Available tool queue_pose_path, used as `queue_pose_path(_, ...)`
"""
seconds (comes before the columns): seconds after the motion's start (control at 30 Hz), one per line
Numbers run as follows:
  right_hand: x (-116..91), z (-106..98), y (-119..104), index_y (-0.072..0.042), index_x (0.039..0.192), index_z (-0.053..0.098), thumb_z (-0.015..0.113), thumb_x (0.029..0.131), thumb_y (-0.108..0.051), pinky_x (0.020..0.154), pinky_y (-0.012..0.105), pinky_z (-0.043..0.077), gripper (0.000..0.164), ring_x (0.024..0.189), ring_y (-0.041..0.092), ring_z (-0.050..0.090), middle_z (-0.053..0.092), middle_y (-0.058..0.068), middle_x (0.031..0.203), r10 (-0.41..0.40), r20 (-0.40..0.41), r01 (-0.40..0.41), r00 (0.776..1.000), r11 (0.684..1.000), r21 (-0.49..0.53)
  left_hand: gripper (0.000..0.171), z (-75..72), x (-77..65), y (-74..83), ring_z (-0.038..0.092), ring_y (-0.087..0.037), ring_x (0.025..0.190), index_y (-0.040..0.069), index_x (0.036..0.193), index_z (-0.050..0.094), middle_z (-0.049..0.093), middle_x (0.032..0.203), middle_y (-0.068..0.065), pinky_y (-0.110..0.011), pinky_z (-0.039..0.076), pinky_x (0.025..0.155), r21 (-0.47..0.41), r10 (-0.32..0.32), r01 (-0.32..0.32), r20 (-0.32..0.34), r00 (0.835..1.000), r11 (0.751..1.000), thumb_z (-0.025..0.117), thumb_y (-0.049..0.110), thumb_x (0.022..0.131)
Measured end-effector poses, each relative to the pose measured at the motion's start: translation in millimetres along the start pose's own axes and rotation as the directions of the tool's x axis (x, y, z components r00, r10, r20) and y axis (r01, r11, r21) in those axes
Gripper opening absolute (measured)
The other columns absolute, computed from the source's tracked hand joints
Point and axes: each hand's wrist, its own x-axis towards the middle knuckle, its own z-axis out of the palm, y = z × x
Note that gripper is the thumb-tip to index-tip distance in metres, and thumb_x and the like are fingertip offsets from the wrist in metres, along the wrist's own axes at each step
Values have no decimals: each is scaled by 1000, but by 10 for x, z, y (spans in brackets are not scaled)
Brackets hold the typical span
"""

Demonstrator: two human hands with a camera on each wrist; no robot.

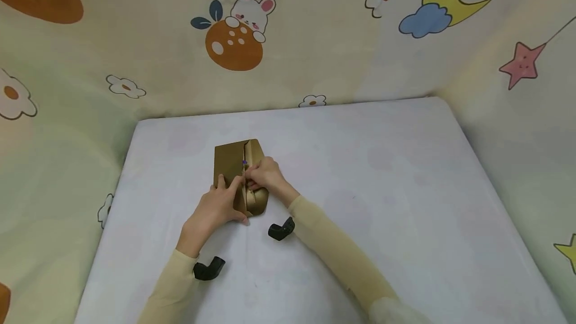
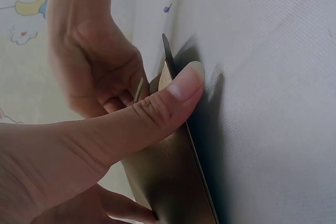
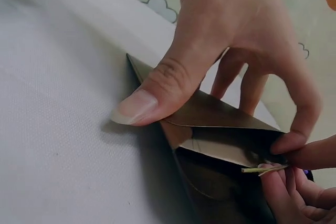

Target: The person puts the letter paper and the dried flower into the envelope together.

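Observation:
A gold envelope [image 1: 228, 156] lies on the white-covered table with its flap folded out to the right. My left hand [image 1: 218, 204] holds its lower left part, the thumb along the near edge. In the right wrist view, an index fingertip of that hand lifts the edge of the envelope's opening [image 3: 226, 142]. My right hand [image 1: 268, 174] pinches a thin, pale dried flower stem [image 3: 252, 170] at that opening, over the flap. Past the fingers shows a small purple flower head [image 1: 245, 162]. Part of the stem is hidden by the right fingers.
Black curved wrist-camera pieces stick out by the left wrist [image 1: 209, 269] and the right wrist [image 1: 281, 229]. The white table cover [image 1: 382, 189] spreads around the envelope. A patterned cloth [image 1: 315, 29] with cartoon prints hangs behind and at both sides.

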Motion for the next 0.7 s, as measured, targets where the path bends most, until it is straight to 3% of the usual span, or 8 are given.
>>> queue_pose_path(0.17,63,49,-46,5,83,80,70,92,-2,60,31,61,16,66,29,76,77,15,77,-36,29,37,999,999,-24,107,-13,8,-17,45,-74,122,13,147,36,28,148,-54,-68,54,80,-4,-3,3,-8,1000,1000,97,46,64)
queue_pose_path(0.37,219,-174,-172,6,94,80,68,90,3,56,28,60,13,59,22,73,78,18,97,-110,-97,109,989,994,-14,104,-199,270,123,53,-70,115,12,142,39,32,146,-53,-64,56,76,71,92,-86,-79,993,994,97,48,63)
queue_pose_path(0.5,313,-255,-222,5,104,79,67,91,1,56,24,59,18,58,15,72,76,18,115,-151,-123,145,981,988,-57,103,-310,375,170,54,-70,115,11,141,39,32,147,-53,-63,57,77,111,105,-96,-70,992,989,96,50,65)
queue_pose_path(0.6,330,-208,-202,6,107,78,67,92,2,57,24,59,19,63,19,75,74,19,122,-188,-121,183,975,982,-48,100,-319,359,148,52,-71,116,11,140,39,31,147,-53,-64,57,77,112,95,-87,-70,993,990,95,49,66)
queue_pose_path(0.7,274,-90,-115,6,107,78,67,92,3,57,24,59,19,64,21,75,74,20,121,-199,-89,198,976,980,-21,100,-241,244,92,50,-72,118,11,140,40,31,146,-54,-64,56,76,88,74,-68,-67,995,994,96,47,65)
